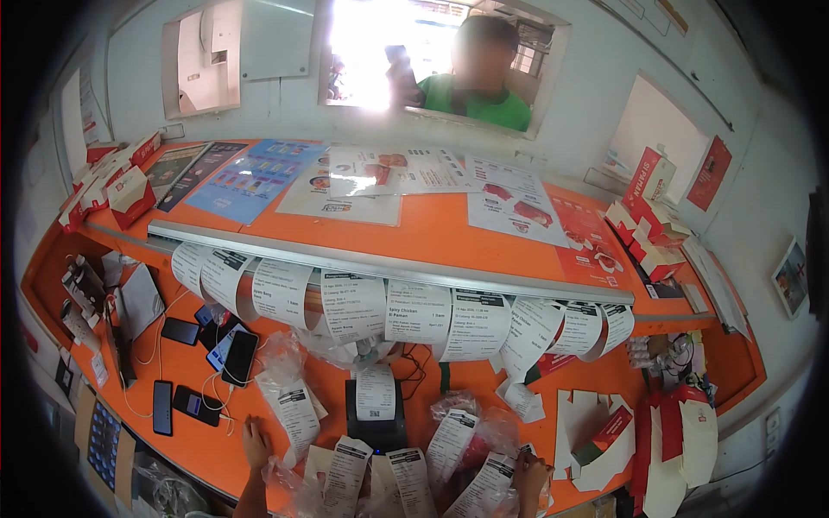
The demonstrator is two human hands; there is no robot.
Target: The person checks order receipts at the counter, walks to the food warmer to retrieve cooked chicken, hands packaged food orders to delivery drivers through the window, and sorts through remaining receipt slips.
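My left hand [256, 444] is at the lower left on the orange counter, beside a plastic bag with a receipt [299, 421]; its fingers look close together, and anything between them is too small to make out. At the lower right my right hand [531, 476] touches a bagged packet with a receipt [484, 489], its fingers curled at the bag's edge. Between the hands stand more bagged packets with long receipts [347, 475]. Behind them is a black receipt printer [376, 425] with paper coming out.
Receipts [352, 304] hang in a row from the raised shelf's rail [389, 268]. Phones with cables [239, 357] lie at left. Red-and-white boxes [691, 440] are at right. A person in green [484, 104] stands behind the window.
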